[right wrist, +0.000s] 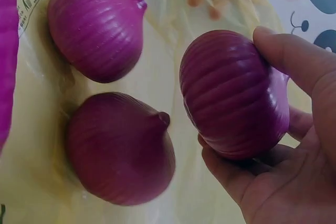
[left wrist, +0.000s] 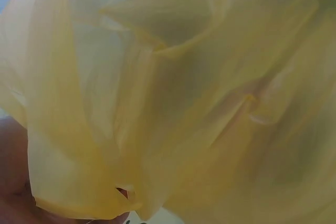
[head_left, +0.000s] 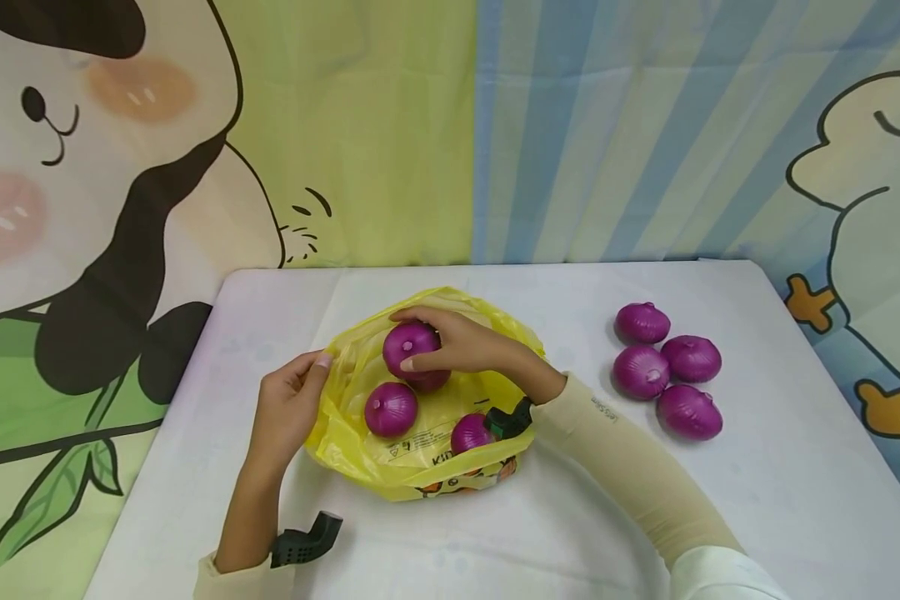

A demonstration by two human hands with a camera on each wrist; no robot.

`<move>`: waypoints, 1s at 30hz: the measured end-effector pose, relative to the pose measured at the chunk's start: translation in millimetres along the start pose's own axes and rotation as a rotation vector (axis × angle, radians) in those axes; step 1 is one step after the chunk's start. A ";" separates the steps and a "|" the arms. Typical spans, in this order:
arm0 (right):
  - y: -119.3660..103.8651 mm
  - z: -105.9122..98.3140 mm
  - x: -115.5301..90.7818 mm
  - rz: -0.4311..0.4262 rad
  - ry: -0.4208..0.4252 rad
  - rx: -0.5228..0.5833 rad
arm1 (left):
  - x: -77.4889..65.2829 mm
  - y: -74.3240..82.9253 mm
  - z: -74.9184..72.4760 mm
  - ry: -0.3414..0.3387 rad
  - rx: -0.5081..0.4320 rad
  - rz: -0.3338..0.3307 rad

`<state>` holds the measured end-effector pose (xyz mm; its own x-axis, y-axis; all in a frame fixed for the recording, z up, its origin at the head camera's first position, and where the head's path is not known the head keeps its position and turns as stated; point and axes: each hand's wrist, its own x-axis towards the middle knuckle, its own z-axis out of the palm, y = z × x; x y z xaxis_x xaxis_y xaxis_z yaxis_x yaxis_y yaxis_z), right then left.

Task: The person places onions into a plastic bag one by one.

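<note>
My right hand [head_left: 461, 343] reaches into a yellow plastic bag [head_left: 435, 482] and grips a purple onion [head_left: 407, 343] between thumb and fingers. In the right wrist view, that held onion [right wrist: 233, 95] is apart from two others, a brighter onion [right wrist: 97, 27] and a darker onion [right wrist: 121, 148], inside the bag. The head view shows one onion [head_left: 391, 409] in the bag's middle and another [head_left: 471, 433] partly hidden near its front rim. At the bag's left rim, my left hand [head_left: 291, 404] pinches the plastic. Yellow film [left wrist: 173, 108] fills the left wrist view.
Several purple onions [head_left: 667, 367] lie grouped on the white table [head_left: 570, 533], right of the bag. A patterned curtain [head_left: 390, 150] hangs behind the table. Each wrist wears a black camera, one of them [head_left: 307, 540] just in front of the bag's left side.
</note>
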<state>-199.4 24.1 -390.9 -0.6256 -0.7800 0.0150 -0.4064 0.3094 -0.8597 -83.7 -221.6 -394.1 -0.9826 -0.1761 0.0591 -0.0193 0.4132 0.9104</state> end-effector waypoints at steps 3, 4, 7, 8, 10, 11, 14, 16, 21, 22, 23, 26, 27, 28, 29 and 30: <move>0.2 2.4 2.6 -0.004 -0.007 0.025 | 0.3 -0.2 0.1 0.001 0.002 0.000; 0.3 2.7 2.9 -0.006 -0.009 0.030 | 0.5 -0.3 0.2 0.001 0.002 0.001; 0.3 2.5 2.4 -0.022 -0.013 0.037 | 0.9 -1.0 0.1 0.005 0.001 0.004; 0.3 2.2 1.9 -0.027 -0.011 0.030 | 1.0 -1.2 -0.1 0.006 -0.001 0.003; 0.2 1.7 0.8 -0.038 -0.004 0.015 | 1.2 -1.5 -0.3 0.008 -0.003 0.003; -0.1 1.2 -0.1 -0.042 0.000 0.010 | 1.2 -1.5 -0.2 0.009 -0.003 0.002; -0.1 0.5 -2.0 -0.049 0.006 0.000 | 1.0 -1.0 0.1 0.005 -0.007 -0.001; -0.6 0.1 -3.0 -0.054 0.006 0.003 | 0.9 -0.6 -0.1 0.003 -0.009 -0.001; -2.5 -1.1 -5.7 -0.067 0.008 0.015 | 0.4 0.5 -0.7 -0.002 -0.024 -0.006; -2.9 -1.5 -6.6 -0.067 0.010 0.015 | 0.3 0.6 -0.8 -0.003 -0.027 -0.007; -3.3 -2.0 -7.6 -0.068 0.010 0.015 | 0.2 0.7 -0.8 -0.004 -0.027 -0.006; -3.3 -3.7 -11.2 -0.073 0.007 0.017 | 0.1 0.5 -1.4 -0.001 -0.026 -0.004; -2.9 -4.4 -12.7 -0.077 0.003 0.019 | 0.1 0.5 -1.6 0.000 -0.027 -0.002; -2.6 -4.9 -14.6 -0.080 0.000 0.018 | 0.2 0.3 -1.9 0.001 -0.026 0.001; -1.9 -5.5 -16.5 -0.080 -0.003 0.017 | 0.3 0.3 -2.0 0.002 -0.027 0.003; -1.0 -6.1 -18.6 -0.081 -0.006 0.017 | 0.3 0.2 -2.1 0.002 -0.028 0.004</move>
<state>-191.4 41.5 -387.2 -0.5872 -0.8052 0.0823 -0.4441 0.2356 -0.8644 -83.6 -223.5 -393.0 -0.9823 -0.1761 0.0637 -0.0100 0.3887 0.9213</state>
